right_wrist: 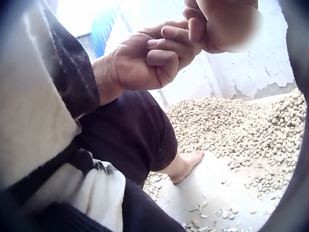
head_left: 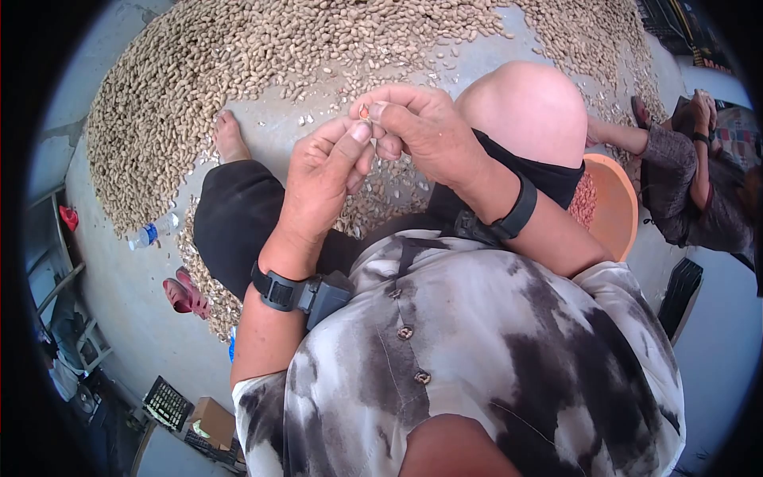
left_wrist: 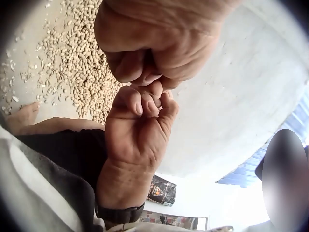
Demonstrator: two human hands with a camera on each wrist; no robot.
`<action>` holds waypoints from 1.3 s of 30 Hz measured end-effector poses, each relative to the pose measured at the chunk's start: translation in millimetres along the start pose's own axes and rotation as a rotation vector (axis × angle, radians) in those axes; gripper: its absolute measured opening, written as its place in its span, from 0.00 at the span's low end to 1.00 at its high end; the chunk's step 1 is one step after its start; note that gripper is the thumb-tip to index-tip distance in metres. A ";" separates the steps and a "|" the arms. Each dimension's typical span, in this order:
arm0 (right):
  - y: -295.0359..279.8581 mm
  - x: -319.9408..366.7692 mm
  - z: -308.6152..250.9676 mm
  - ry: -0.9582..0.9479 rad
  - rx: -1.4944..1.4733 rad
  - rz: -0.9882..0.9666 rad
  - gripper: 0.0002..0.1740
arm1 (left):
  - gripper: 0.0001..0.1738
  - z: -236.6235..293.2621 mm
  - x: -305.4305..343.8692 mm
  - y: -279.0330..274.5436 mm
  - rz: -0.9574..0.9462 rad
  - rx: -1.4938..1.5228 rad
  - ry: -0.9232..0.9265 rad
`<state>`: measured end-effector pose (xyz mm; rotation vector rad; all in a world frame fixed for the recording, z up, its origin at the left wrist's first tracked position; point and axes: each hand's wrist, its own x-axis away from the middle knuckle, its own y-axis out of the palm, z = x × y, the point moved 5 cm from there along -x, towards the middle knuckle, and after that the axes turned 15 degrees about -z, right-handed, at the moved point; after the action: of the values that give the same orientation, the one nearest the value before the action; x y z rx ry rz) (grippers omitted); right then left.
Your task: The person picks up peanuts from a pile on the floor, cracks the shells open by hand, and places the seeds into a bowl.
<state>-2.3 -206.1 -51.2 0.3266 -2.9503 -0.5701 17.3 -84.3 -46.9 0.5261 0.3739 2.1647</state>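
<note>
In the head view a small reddish peanut (head_left: 364, 112) shows between the fingertips of both hands, which meet above the lap. The left hand (head_left: 326, 165) pinches it from below with thumb and fingers. From the right, the right hand (head_left: 429, 131) holds its bent thumb and forefinger against it. The left wrist view has the left hand (left_wrist: 159, 36) at the top and the right hand (left_wrist: 137, 133) facing it, fingertips together. Curled fingers hide the peanut in both wrist views, where the right hand (right_wrist: 229, 24) is at the upper right and the left hand (right_wrist: 145, 60) beside it.
Heaped unshelled peanuts (head_left: 159, 103) cover the floor ahead. An orange bowl (head_left: 624, 208) with red kernels (head_left: 584, 199) stands beside the right leg. A bottle (head_left: 151, 232) and a red sandal (head_left: 187, 292) lie at left; another person (head_left: 699, 175) sits at right.
</note>
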 end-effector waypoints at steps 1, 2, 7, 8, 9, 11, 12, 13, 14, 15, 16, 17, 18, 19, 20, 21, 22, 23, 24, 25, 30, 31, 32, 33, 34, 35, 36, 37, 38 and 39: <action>0.4 0.7 -2.1 0.013 0.016 0.005 0.13 | 0.13 0.0 0.3 0.3 -0.006 -0.024 -0.004; 0.1 1.2 -3.1 0.019 0.039 0.010 0.12 | 0.13 0.1 0.6 0.2 -0.012 -0.047 -0.007; 1.3 2.5 -4.5 0.091 0.116 0.059 0.10 | 0.14 -1.1 0.3 2.7 -0.024 -0.079 -0.030; 1.3 2.1 -2.5 0.080 0.111 0.062 0.10 | 0.14 -1.3 -0.5 4.2 -0.030 -0.073 -0.029; 0.5 1.5 0.6 0.068 0.108 0.066 0.10 | 0.14 -1.4 -1.0 5.6 -0.037 -0.068 -0.026; 0.7 1.3 1.3 0.049 0.074 0.060 0.10 | 0.14 -0.7 -0.9 5.9 -0.019 -0.045 -0.012; 1.4 1.3 -0.1 0.041 0.044 0.050 0.10 | 0.14 -0.1 -1.0 5.5 -0.011 -0.033 -0.004; 1.8 1.2 -1.1 0.034 0.015 0.039 0.10 | 0.14 0.7 -1.2 5.9 -0.024 -0.012 0.013; 2.0 0.5 -1.3 0.011 -0.046 0.012 0.10 | 0.14 1.6 -1.6 6.1 -0.036 0.009 0.030; 1.7 -0.2 -0.8 -0.011 -0.108 -0.016 0.10 | 0.14 2.4 -1.7 6.2 -0.048 0.031 0.047; 2.2 -0.5 -0.6 -0.033 -0.170 -0.043 0.10 | 0.14 2.8 -1.6 5.6 -0.053 0.022 0.046; 2.8 -0.2 -1.3 -0.021 -0.132 -0.045 0.11 | 0.14 3.3 -1.5 4.9 -0.057 0.013 0.046; 3.8 0.2 -2.4 -0.009 -0.095 -0.046 0.11 | 0.14 3.5 -1.3 4.5 -0.061 0.004 0.045; 4.4 0.8 -2.6 0.003 -0.058 -0.047 0.11 | 0.13 3.5 -0.9 4.3 -0.053 0.007 0.034; 4.5 1.4 -1.9 0.004 -0.048 -0.054 0.11 | 0.13 3.4 -0.2 4.7 -0.045 0.011 0.024; 4.6 1.7 -1.4 0.004 -0.038 -0.062 0.11 | 0.13 3.2 0.4 4.8 -0.037 0.014 0.013; 4.9 1.7 -1.2 0.005 -0.027 -0.070 0.12 | 0.13 3.2 1.2 4.4 -0.038 -0.005 0.009; 4.7 1.4 -1.6 -0.008 -0.022 -0.060 0.12 | 0.12 3.5 2.2 3.4 -0.039 -0.024 0.004; 4.9 0.5 -1.9 -0.020 -0.017 -0.049 0.12 | 0.12 4.0 2.7 2.7 -0.040 -0.044 -0.001; 4.9 0.1 -2.2 -0.033 -0.012 -0.039 0.12 | 0.12 4.5 2.9 2.5 -0.022 -0.046 -0.002; 8.3 -0.1 -5.4 -0.052 0.044 -0.013 0.10 | 0.13 -0.9 -0.5 1.7 0.015 -0.030 0.007; 9.0 -0.5 -5.1 -0.057 0.026 -0.011 0.09 | 0.14 -2.0 -1.2 2.1 0.034 -0.014 0.010; 8.7 -1.3 -4.2 -0.054 0.030 -0.011 0.09 | 0.14 -3.2 -2.3 3.4 0.051 0.001 0.013; 8.2 -2.5 -2.8 -0.050 0.036 -0.011 0.09 | 0.14 -4.2 -2.8 3.8 0.069 0.017 0.016; 8.2 -2.8 -1.6 -0.047 0.041 -0.012 0.09 | 0.15 -6.0 -3.1 3.9 0.066 0.029 0.015; 8.1 -2.2 -1.1 -0.038 0.042 0.012 0.08 | 0.15 -7.6 -3.7 3.3 0.064 0.040 0.014; 8.5 -1.3 -0.7 -0.028 0.044 0.036 0.09 | 0.15 -8.7 -4.0 3.1 0.062 0.052 0.013; 8.3 -0.3 -0.2 -0.019 0.044 0.060 0.09 | 0.15 -8.6 -4.1 3.3 0.067 0.030 0.015; 8.2 -0.5 0.1 -0.016 0.048 0.056 0.09 | 0.16 -8.5 -4.3 3.8 0.072 0.007 0.017; 7.6 -1.0 0.6 -0.013 0.052 0.053 0.09 | 0.16 -8.2 -4.0 3.9 0.077 -0.016 0.019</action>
<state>-2.8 -198.7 -48.9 0.2504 -2.9804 -0.4921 12.8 -90.5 -53.3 0.5191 0.3520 2.2467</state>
